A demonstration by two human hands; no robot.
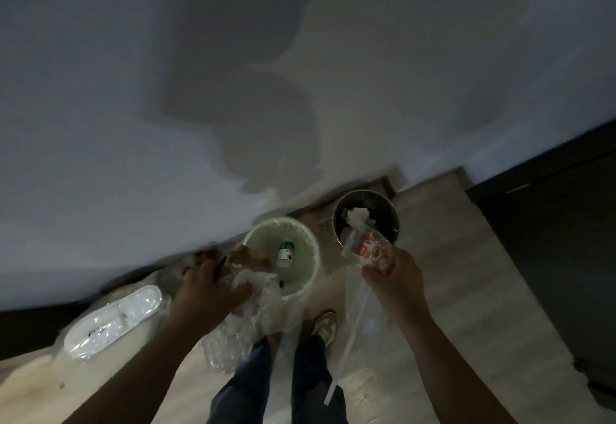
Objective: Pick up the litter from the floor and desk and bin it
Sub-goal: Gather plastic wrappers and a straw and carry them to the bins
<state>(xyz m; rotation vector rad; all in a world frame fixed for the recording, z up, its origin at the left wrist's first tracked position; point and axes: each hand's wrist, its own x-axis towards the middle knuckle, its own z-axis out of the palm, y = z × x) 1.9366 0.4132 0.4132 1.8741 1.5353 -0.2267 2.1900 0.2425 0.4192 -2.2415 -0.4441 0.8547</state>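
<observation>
- Jeans legs (253,387) at bottom centre, one shoe (325,325) showing on the pale wood floor (460,257).
- Left grip (206,290): fingers curled round a wad of bubble wrap (240,330). The wrap hangs down below the hand, in front of the legs.
- Same grip also has crumpled brown paper (246,255) bunched at the fingertips. The paper sits at the near-left rim of the pale bin, overlapping it in view.
- Right grip (396,277): pinching a clear wrapper with red print (370,247), held up over the near edge of the black bin.
- A long clear plastic bag (356,307) trails down from that same grip towards the floor.
- Tabletop (33,387) at lower left carries a white slipper-like item in clear wrap (113,317), just left of the left forearm.
- Pale bin (300,233) stands on the floor between the hands, with a small green-capped bottle (285,253) lying inside.
- Black bin (383,213) with a gold rim is just right of the pale one and a bit further back. Crumpled white paper (360,217) is inside.
- Both bins stand against the white wall (133,123). A dark cabinet (550,240) is at far right.
</observation>
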